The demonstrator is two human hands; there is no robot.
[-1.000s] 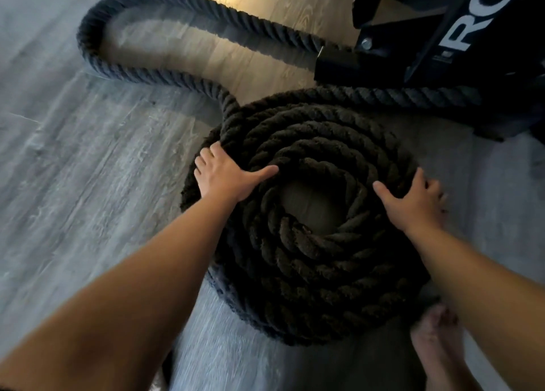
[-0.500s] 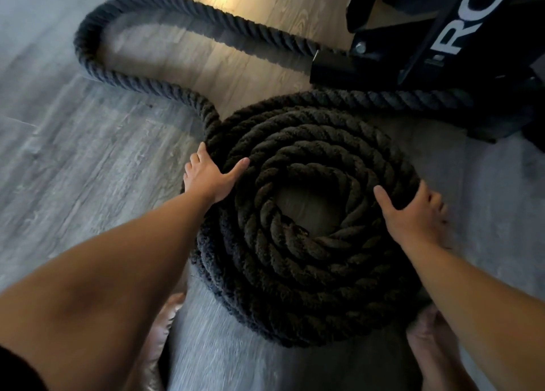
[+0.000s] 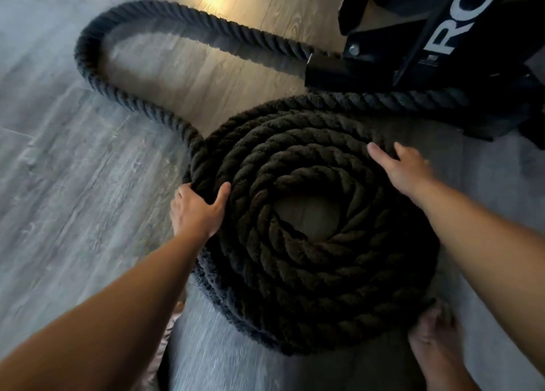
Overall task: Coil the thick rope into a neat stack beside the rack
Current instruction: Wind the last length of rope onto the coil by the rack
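A thick black twisted rope (image 3: 298,272) lies coiled in several stacked rings on the wooden floor, with a bare patch of floor at its centre. A loose tail (image 3: 97,63) loops out to the upper left and runs back toward the black rack (image 3: 436,36) at the upper right. My left hand (image 3: 197,209) grips the outermost strand at the coil's left edge, thumb over the top. My right hand (image 3: 404,168) rests on the coil's upper right rim, fingers curled over its outer side.
The rack's base and a black end sleeve (image 3: 327,69) sit right behind the coil. A bare foot (image 3: 433,340) stands at the coil's lower right edge. Grey wood floor (image 3: 73,213) stretches to the left, with a bright light patch at the top.
My right hand has slid up along the coil's right rim toward the rack. My left hand has closed around the outer strand on the left. The camera view shifted slightly.
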